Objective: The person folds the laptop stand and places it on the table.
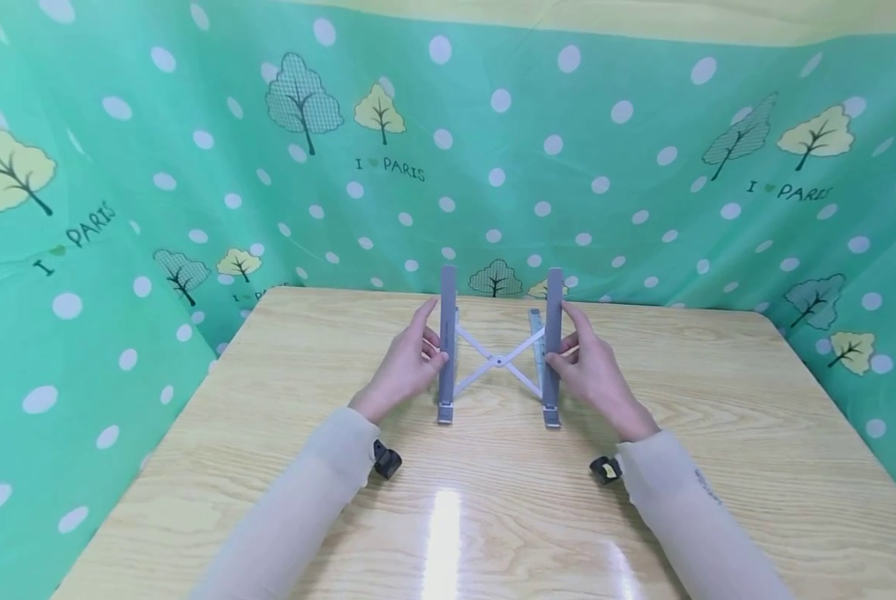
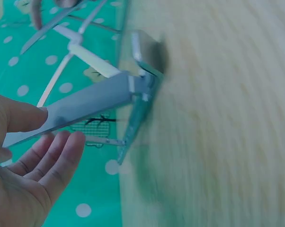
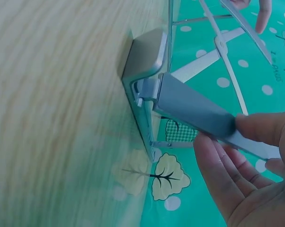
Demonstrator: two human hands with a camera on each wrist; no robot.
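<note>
A grey metal folding laptop stand (image 1: 499, 361) stands opened out on the table, its two long side bars joined by crossed struts. My left hand (image 1: 410, 360) holds the left bar (image 1: 448, 333), thumb on the upper face and fingers beneath, as the left wrist view shows with the bar (image 2: 93, 100). On the other side my right hand (image 1: 590, 364) pinches the right bar (image 1: 553, 333) between thumb and fingers. In the right wrist view that bar (image 3: 194, 104) ends near a bent front lip (image 3: 145, 54) by the tabletop.
The wood-grain table (image 1: 327, 333) reaches back to a green dotted curtain (image 1: 448, 167) with printed trees, which also hangs along the left and right sides. Light glares off the tabletop near the front. Small black wrist devices (image 1: 386, 460) sit at both cuffs.
</note>
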